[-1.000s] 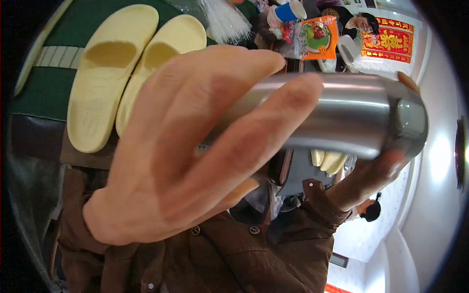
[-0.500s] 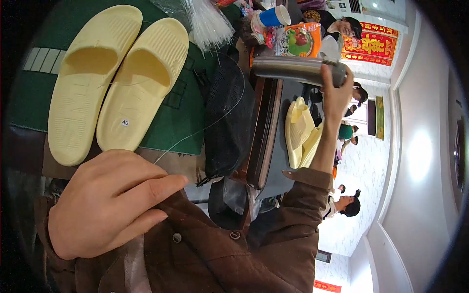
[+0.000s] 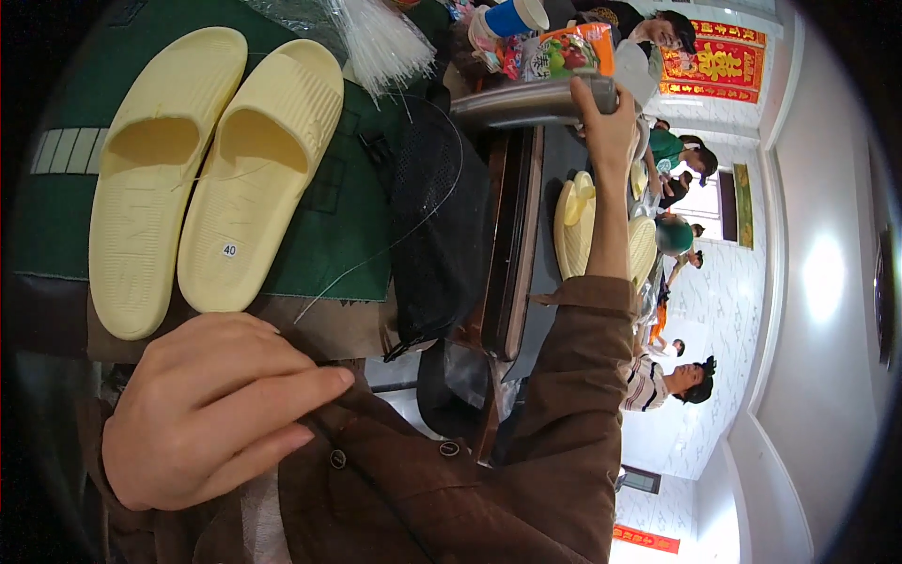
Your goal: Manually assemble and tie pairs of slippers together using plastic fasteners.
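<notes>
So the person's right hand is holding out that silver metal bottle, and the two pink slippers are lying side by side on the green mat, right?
Not quite: the slippers are pale yellow, not pink, as the head view shows. The rest holds: the right hand grips the silver metal bottle at arm's length, and the pair lies side by side on the green mat.

Brown buttoned jacket [image 3: 423,498], long sleeves [image 3: 578,376]

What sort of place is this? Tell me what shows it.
Probably a small footwear workshop. A pair of pale yellow slippers lies on a green work mat, more yellow slippers are stacked further along, and other people sit nearby in the white-walled room.
</notes>
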`<move>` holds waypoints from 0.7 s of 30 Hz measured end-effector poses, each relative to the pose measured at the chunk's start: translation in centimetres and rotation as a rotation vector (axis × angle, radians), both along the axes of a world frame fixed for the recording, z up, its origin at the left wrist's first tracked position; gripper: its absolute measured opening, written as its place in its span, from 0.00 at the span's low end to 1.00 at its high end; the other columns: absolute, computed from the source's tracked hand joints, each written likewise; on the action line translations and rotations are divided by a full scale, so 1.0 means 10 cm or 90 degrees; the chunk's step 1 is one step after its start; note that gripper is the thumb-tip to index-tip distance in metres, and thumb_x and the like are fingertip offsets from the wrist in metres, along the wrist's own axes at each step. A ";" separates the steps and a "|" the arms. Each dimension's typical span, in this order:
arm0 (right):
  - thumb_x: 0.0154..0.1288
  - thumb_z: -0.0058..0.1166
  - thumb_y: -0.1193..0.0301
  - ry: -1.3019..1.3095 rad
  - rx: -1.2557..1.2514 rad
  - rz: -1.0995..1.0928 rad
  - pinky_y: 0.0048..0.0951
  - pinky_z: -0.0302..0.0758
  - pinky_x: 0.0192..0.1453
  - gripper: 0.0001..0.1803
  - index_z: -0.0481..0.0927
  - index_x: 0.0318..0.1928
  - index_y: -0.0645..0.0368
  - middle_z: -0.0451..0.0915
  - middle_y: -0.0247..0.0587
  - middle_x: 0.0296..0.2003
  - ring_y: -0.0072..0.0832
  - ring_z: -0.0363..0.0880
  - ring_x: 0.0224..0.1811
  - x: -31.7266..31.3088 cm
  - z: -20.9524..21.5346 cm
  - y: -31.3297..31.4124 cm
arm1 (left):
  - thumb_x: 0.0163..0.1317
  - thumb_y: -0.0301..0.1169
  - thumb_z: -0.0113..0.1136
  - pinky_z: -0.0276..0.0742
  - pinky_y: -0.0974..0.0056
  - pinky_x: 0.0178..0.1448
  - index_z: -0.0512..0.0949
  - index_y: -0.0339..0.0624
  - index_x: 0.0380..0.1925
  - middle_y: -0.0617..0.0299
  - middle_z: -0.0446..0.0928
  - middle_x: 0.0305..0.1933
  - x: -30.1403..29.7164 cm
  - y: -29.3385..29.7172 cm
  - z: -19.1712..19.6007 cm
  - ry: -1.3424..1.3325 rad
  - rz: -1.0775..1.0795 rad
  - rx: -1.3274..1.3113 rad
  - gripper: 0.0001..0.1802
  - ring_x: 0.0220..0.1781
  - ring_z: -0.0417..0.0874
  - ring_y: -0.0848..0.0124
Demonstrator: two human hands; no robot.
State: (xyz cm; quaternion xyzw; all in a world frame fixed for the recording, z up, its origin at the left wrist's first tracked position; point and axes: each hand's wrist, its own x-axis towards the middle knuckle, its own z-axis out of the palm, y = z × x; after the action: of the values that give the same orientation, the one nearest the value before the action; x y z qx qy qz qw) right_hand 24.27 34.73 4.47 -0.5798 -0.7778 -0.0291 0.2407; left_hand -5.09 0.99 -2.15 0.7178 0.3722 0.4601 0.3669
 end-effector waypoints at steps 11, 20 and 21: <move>0.49 0.63 0.43 -0.044 0.081 0.086 0.42 0.69 0.57 0.46 0.66 0.60 0.62 0.71 0.59 0.53 0.50 0.70 0.57 0.09 -0.11 0.01 | 0.58 0.30 0.62 0.74 0.61 0.44 0.79 0.48 0.34 0.61 0.75 0.41 0.05 -0.16 0.33 -0.457 -0.147 0.201 0.05 0.40 0.77 0.64; 0.63 0.51 0.78 0.422 0.042 0.330 0.16 0.62 0.30 0.06 0.79 0.39 0.64 0.76 0.34 0.34 0.14 0.65 0.26 -0.45 0.51 -1.90 | 0.53 0.27 0.66 0.72 0.64 0.42 0.79 0.49 0.30 0.66 0.74 0.39 0.30 -0.43 0.67 -0.519 -0.046 0.289 0.06 0.38 0.77 0.67; 0.62 0.49 0.78 0.238 0.223 0.417 0.17 0.65 0.31 0.05 0.78 0.33 0.64 0.76 0.38 0.32 0.19 0.68 0.26 -0.38 0.61 -2.19 | 0.53 0.27 0.66 0.72 0.64 0.42 0.79 0.49 0.30 0.66 0.74 0.39 0.31 -0.45 0.69 -0.525 -0.056 0.288 0.05 0.38 0.77 0.67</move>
State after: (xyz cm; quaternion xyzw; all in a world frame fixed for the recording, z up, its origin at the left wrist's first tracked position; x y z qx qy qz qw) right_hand 20.50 12.85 10.53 -0.2474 -0.8474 0.0231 0.4693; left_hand -2.03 -3.53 4.79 0.5520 0.0551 0.7606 0.3374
